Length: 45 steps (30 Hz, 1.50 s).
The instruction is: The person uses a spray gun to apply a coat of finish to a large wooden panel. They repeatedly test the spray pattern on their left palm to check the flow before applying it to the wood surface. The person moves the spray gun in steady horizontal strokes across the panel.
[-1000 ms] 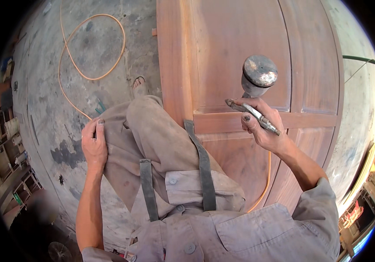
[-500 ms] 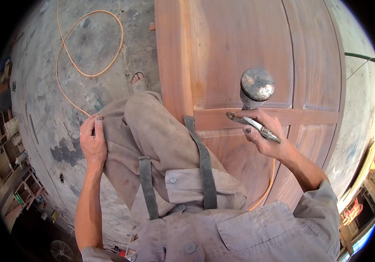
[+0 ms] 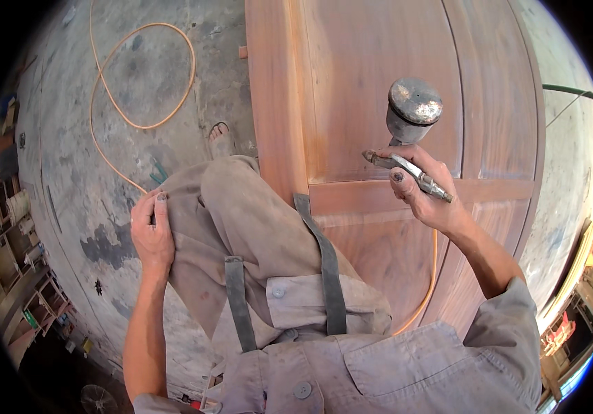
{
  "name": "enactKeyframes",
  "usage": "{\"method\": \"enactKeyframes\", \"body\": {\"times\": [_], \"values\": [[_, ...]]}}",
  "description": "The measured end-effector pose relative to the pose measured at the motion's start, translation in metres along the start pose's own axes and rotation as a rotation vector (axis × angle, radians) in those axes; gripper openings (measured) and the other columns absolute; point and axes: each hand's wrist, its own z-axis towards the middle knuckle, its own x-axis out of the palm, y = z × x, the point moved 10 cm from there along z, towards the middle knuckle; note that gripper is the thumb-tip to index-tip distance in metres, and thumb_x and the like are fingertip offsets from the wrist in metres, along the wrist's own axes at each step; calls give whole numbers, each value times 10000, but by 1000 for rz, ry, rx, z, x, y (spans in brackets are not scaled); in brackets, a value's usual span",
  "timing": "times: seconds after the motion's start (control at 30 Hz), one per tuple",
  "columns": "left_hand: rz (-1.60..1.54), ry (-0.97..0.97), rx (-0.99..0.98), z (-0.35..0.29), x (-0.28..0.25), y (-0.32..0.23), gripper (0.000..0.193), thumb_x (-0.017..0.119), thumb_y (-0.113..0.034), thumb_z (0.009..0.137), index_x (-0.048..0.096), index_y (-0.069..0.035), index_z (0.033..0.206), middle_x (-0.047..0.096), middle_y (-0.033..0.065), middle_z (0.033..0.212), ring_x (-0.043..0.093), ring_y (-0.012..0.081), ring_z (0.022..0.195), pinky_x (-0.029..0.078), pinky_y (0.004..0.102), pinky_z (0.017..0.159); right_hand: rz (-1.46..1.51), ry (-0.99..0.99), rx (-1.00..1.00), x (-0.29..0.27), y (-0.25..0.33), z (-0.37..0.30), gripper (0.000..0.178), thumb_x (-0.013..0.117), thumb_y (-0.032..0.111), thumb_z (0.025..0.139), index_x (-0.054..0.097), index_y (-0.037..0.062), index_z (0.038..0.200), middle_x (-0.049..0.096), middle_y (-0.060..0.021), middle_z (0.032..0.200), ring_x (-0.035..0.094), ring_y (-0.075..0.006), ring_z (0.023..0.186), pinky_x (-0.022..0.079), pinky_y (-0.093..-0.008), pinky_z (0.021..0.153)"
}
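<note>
My right hand point(image 3: 429, 194) is closed around a metal spray gun point(image 3: 417, 178), its nozzle pointing left. A dark, worn paint cup with a round lid point(image 3: 415, 110) sits at the gun's far side. The gun is above a reddish-brown wooden panelled door point(image 3: 382, 83), apart from its surface. At my left knee, my left hand point(image 3: 153, 231) is closed against the grey-brown trouser leg point(image 3: 234, 200), fingers curled and thumb up. An orange hose point(image 3: 113, 162) runs to its fingertips and disappears there; whether the fingers grip the hose or cloth is hidden.
More orange hose point(image 3: 433, 262) drops below the gun over the door and passes behind my body. Looped hose lies on the stained concrete floor point(image 3: 55, 138) at the left, near my sandalled foot point(image 3: 221, 140). Cluttered shelving point(image 3: 6, 255) lines the far left rim.
The spray gun and right hand have moved slightly farther away across the door, and the cup has tilted a little to the right. My left hand remains at the knee.
</note>
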Motion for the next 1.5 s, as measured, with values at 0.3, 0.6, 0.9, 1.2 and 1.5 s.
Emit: {"method": "enactKeyframes", "body": {"times": [0.3,0.6,0.9,1.2,1.5], "values": [[-30,-10,-4,2,-2,-7,257,576,-191,1026,728,12,1069,707,155,1225,613,324,1173,464,403,1030,-50,-99,-28,-19,10,38,245,613,170,1044,644,12,1229,618,-38,748,557,-89,630,469,-260,595],[-32,-20,37,5,-2,-7,245,576,-172,1022,726,17,1065,712,156,1202,620,334,1155,462,410,1028,-42,-108,-34,-21,9,41,281,624,196,1043,627,1,1246,625,-44,747,572,-94,637,488,-273,601],[-42,-18,19,2,-3,-7,248,578,-184,1032,727,11,1068,714,151,1200,623,323,1145,469,402,1016,-31,5,26,-3,2,1,290,632,189,1032,632,33,1277,667,-51,798,602,-99,650,497,-274,614],[-27,-23,33,0,-2,-8,253,579,-195,1035,727,8,1063,713,147,1199,620,317,1150,469,405,1012,2,34,-2,1,-4,-3,284,632,196,1033,645,33,1265,650,-58,782,603,-108,641,498,-282,607],[-28,-20,36,3,-1,-9,261,572,-199,1037,730,9,1054,715,152,1195,623,325,1144,469,407,1012,-74,-76,-43,-19,11,34,273,609,207,1052,646,21,1248,622,-40,763,559,-92,633,472,-272,587]]}}
